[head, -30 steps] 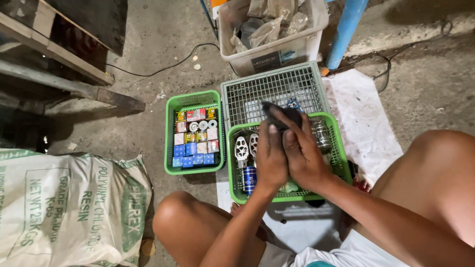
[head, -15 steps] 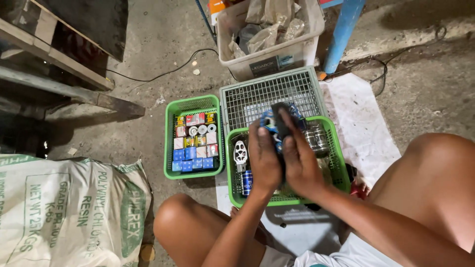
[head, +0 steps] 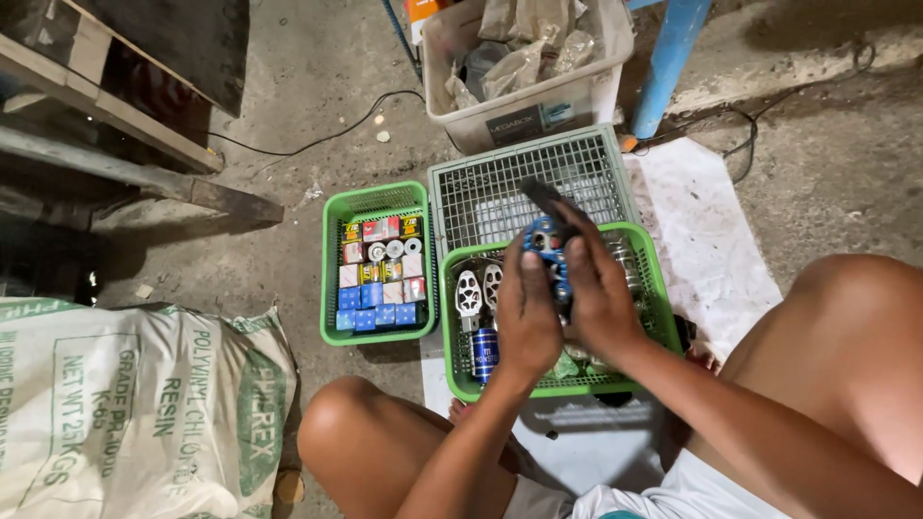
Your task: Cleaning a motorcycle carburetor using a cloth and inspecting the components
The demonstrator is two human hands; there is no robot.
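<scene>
Part: blue perforated metal piece (head: 548, 240), between both palms, above green plastic basket (head: 654, 279).
Left hand (head: 527, 312): clamped on part.
Right hand (head: 598, 293): clamped on part.

My left hand (head: 527, 312) and right hand (head: 598, 296) are side by side in front of me, backs up, fingers curled inward, forearms reaching out between my bare knees.

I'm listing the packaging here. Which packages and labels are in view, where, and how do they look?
Sack: lower left, white woven, green print.
Small boxes: rows in the left green basket, red, yellow, white, blue.
Label: front of the clear bin, top centre, dark rectangle.
</scene>
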